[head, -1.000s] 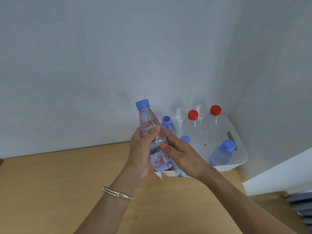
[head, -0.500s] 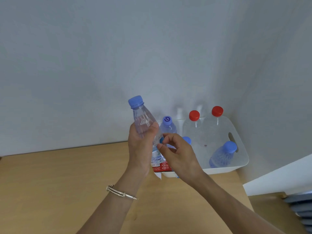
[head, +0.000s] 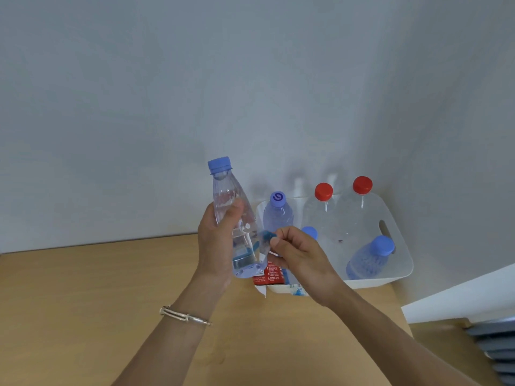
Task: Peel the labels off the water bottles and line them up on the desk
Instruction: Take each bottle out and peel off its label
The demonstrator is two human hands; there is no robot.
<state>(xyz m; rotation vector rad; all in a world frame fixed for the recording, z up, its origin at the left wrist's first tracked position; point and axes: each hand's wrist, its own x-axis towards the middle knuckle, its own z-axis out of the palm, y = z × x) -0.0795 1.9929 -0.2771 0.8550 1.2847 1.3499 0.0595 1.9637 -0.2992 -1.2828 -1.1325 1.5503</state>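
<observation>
My left hand (head: 216, 246) grips a clear water bottle (head: 232, 218) with a blue cap, held upright and slightly tilted above the wooden desk (head: 83, 302). My right hand (head: 298, 254) pinches the label (head: 266, 242), a thin blue-and-clear film partly pulled away from the bottle's right side. A red printed part of the label (head: 269, 274) hangs below the bottle's base. Behind my hands a white basket (head: 401, 246) holds more bottles: two large clear ones with red caps (head: 323, 190) (head: 362, 184) and three smaller ones with blue caps (head: 277, 199) (head: 383, 245) (head: 310, 232).
The basket stands in the corner where two grey-white walls meet. A loose scrap of label (head: 262, 289) lies at the basket's front. A white panel (head: 459, 293) and a grey ribbed object (head: 496, 346) sit at the right edge.
My left hand has lifted the bottle and tipped it to the left. My right hand has drawn the label away from the bottle's side, so more clear plastic shows.
</observation>
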